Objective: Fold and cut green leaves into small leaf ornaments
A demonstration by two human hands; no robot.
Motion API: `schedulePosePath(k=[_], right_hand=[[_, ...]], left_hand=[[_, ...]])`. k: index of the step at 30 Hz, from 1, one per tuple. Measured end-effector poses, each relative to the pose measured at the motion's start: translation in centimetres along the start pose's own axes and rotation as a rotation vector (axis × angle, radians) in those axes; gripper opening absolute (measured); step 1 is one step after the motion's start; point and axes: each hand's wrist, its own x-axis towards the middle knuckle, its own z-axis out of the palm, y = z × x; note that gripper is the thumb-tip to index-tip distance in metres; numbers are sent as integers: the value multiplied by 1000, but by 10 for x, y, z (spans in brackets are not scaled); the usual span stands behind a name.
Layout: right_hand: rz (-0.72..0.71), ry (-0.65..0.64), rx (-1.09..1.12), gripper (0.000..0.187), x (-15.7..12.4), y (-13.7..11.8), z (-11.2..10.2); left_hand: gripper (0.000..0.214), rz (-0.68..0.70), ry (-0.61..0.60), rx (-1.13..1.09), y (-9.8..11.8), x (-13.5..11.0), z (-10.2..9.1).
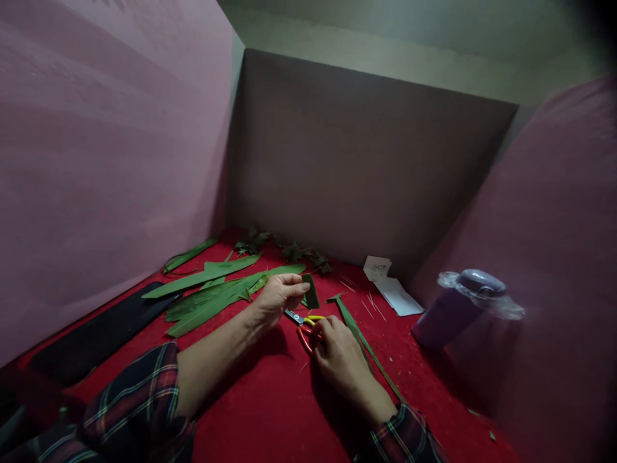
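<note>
My left hand [278,297] pinches a short dark green piece of leaf [311,290] between thumb and fingers, holding it upright just above the red table. My right hand [340,352] is closed round the red and yellow handles of a small pair of scissors [301,319], whose blades point left under the leaf piece. A long narrow green leaf strip [364,341] lies on the cloth just right of my right hand.
Several long green leaves [212,292] lie left of my hands. Dark leafy sprigs [289,249] sit by the back wall. White papers [393,286] and thin sticks lie at right, near a purple wrapped bottle [457,305]. A black flat tray [103,331] lies at left. Cardboard walls enclose the red table [270,399].
</note>
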Motion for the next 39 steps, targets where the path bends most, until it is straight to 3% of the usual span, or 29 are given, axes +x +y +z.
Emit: schedulePosePath(k=[6, 11, 15, 20, 25, 30, 39], right_hand=[[73, -61, 165, 27, -1, 3, 2], [314, 173, 505, 35, 8, 0, -2], [309, 264, 665, 45, 13, -4, -10], [220, 209, 676, 44, 10, -4, -20], [234, 172, 570, 34, 4, -5, -25], [205, 134, 467, 39, 4, -7, -24], [141, 119, 353, 31, 2, -5, -21]], left_hand=[[24, -55, -123, 30, 5, -5, 2], [24, -51, -186, -2, 8, -8, 4], [25, -69, -191, -38, 11, -9, 4], [30, -50, -145, -54, 12, -6, 1], [32, -1, -119, -32, 11, -2, -3], [30, 21, -121, 49, 8, -1, -6], [28, 48, -59, 106, 8, -1, -4]])
